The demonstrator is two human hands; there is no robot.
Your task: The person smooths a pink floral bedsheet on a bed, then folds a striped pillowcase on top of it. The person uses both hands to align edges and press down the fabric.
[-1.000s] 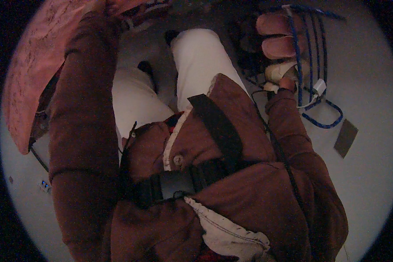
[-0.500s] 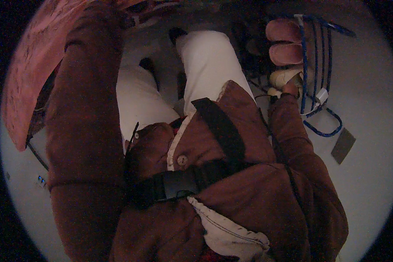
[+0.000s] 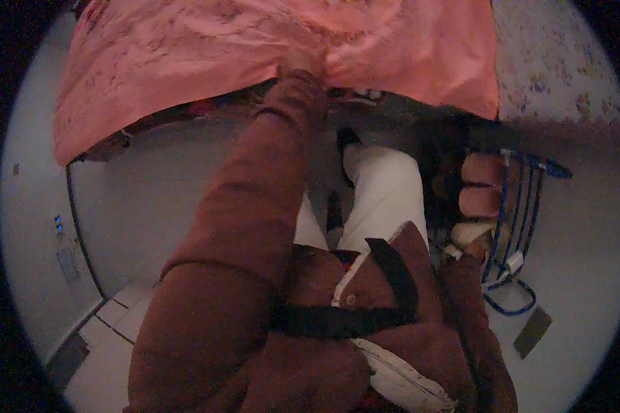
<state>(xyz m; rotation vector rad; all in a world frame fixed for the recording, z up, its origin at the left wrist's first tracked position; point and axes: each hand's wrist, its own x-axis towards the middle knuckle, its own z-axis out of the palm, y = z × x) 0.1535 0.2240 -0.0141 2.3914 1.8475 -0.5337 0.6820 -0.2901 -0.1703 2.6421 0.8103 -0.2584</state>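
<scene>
My left hand (image 3: 301, 63) is on the edge of a pink bedspread (image 3: 406, 48), at the end of my outstretched brown sleeve. Its fingers blur into the cloth in the dim light. Low on the right, my right hand (image 3: 477, 249) is at a cream slipper (image 3: 470, 233), with fingers bent round its near end; some of them are hidden. Just beyond the cream slipper lies a pair of pink slippers (image 3: 481, 186), side by side, next to a blue tubular rack (image 3: 529, 199).
A white plug-like block (image 3: 513, 261) hangs at the rack's near end. A flat brown piece (image 3: 532, 332) lies on the floor at right. Flowered cloth (image 3: 565, 69) adjoins the bedspread. My white trousers (image 3: 386, 193) are between my arms. A dark cable (image 3: 83, 234) runs down at left.
The view has swung up, so the bedspread now fills the top. My left hand has come into sight on it. My right hand is still at the cream slipper.
</scene>
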